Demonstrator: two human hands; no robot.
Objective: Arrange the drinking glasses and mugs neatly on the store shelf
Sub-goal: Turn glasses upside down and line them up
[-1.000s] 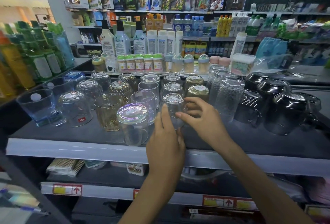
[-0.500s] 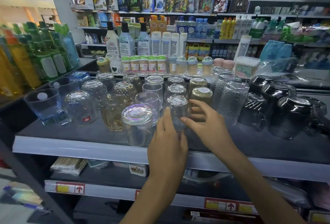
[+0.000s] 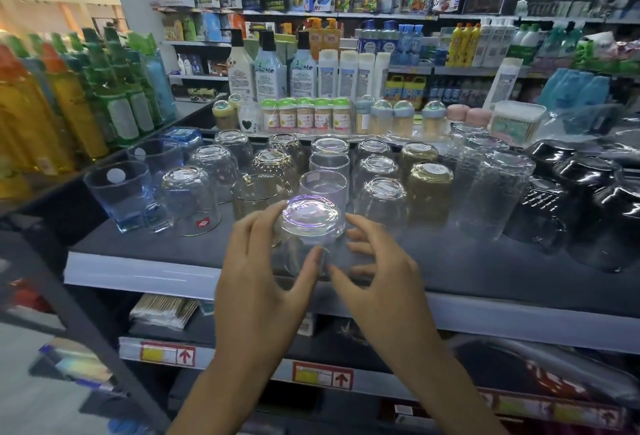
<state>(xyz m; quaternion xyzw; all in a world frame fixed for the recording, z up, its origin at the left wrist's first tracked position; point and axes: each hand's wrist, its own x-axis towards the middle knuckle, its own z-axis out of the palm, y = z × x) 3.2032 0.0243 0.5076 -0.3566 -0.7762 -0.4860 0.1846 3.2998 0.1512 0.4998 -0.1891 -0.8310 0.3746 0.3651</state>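
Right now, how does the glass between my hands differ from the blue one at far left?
The iridescent glass is round with a rainbow sheen; the blue glass is squarish with a white sticker. Your left hand grips the iridescent glass; no hand touches the blue glass. Both are see-through.

Front glass iridescent (purple-tinged base); amber glasses, textured; black mugs; blue tumbler; grey shelf.

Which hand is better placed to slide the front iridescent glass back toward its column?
Left: the left hand curls round the iridescent glass; the right hand hovers beside it, fingers loose.
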